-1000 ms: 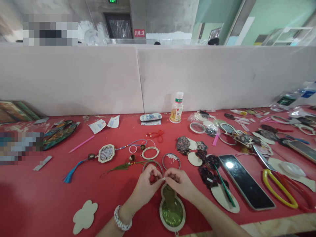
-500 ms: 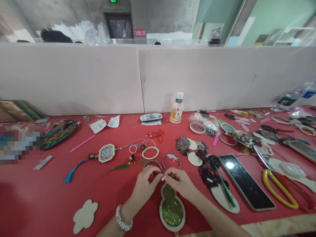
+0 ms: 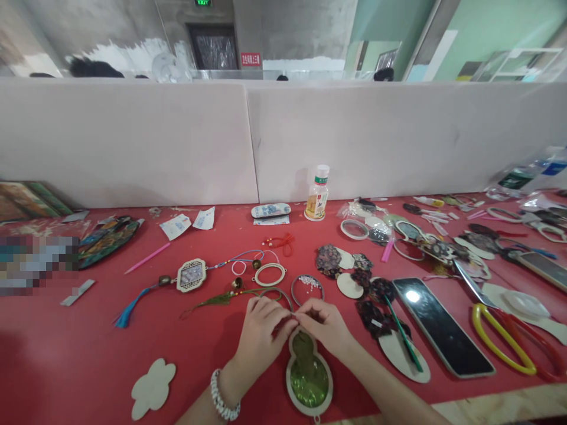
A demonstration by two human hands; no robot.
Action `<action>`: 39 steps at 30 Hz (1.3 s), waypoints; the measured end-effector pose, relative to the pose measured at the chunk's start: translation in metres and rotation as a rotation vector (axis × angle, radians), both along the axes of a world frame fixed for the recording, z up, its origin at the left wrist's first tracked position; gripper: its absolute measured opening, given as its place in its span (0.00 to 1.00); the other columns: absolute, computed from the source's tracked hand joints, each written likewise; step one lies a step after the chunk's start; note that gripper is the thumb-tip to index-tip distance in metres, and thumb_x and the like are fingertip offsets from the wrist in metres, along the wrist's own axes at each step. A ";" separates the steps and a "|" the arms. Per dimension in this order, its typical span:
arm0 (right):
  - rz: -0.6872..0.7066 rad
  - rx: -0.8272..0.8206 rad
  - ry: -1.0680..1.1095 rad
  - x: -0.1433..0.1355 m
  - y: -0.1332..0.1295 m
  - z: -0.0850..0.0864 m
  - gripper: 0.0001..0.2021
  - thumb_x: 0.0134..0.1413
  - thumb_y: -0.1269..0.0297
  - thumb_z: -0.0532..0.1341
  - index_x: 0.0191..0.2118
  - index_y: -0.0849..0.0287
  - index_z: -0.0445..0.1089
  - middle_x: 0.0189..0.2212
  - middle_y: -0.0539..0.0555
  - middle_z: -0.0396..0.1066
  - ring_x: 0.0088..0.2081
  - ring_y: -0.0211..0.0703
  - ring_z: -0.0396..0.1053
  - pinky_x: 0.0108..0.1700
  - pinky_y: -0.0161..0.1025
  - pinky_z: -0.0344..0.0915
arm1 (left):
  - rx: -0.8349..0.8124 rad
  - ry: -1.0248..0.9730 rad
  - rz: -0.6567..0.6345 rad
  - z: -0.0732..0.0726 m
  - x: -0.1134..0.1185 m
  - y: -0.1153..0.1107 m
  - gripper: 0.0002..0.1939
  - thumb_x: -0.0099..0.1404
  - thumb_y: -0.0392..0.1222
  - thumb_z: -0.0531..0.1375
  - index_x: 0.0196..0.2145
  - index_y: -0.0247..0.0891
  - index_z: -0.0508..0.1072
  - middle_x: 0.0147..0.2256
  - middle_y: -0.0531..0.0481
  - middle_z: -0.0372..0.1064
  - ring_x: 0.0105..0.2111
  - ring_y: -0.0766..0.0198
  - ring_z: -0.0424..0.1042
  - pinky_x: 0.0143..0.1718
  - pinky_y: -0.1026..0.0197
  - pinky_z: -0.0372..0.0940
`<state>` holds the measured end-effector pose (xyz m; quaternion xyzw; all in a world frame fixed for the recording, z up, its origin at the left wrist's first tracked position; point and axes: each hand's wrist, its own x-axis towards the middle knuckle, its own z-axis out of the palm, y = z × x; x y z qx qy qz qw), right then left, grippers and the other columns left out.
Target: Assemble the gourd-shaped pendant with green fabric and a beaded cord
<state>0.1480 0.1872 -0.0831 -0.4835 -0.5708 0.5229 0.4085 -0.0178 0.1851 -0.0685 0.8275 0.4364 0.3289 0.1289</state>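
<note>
My left hand point(image 3: 264, 326) and my right hand point(image 3: 325, 326) meet fingertip to fingertip, both in a pinch. What lies between them is too small and covered to make out. Just below the fingers, a gourd-shaped pendant point(image 3: 309, 379) with a pale wooden rim and shiny green filling lies flat on the red table point(image 3: 230, 378). Beyond my right hand is a round grey ring with small white beads point(image 3: 309, 284) inside it. A second grey ring point(image 3: 280, 293) is partly hidden behind my left hand. A green tassel point(image 3: 215, 301) lies to the left.
To the right are a smartphone point(image 3: 443, 324), scissors point(image 3: 502, 342) with yellow and red handles, and dark flower-like pieces point(image 3: 374, 313). A bottle point(image 3: 316, 195) stands by the white partition point(image 3: 354, 136). Leftward lie a framed pendant point(image 3: 191, 275), a pink pencil point(image 3: 147, 258) and a cloud-shaped board point(image 3: 153, 389).
The small white piece seen between my fingertips is now covered. My left fingers have closed in against my right ones. Things on the table have stayed put.
</note>
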 end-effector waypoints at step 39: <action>0.033 -0.019 0.017 -0.001 0.000 0.001 0.10 0.46 0.60 0.59 0.24 0.62 0.64 0.17 0.45 0.58 0.19 0.30 0.54 0.21 0.30 0.50 | -0.157 -0.103 -0.058 -0.007 0.003 0.001 0.05 0.62 0.34 0.52 0.31 0.37 0.67 0.30 0.49 0.66 0.32 0.61 0.63 0.37 0.58 0.57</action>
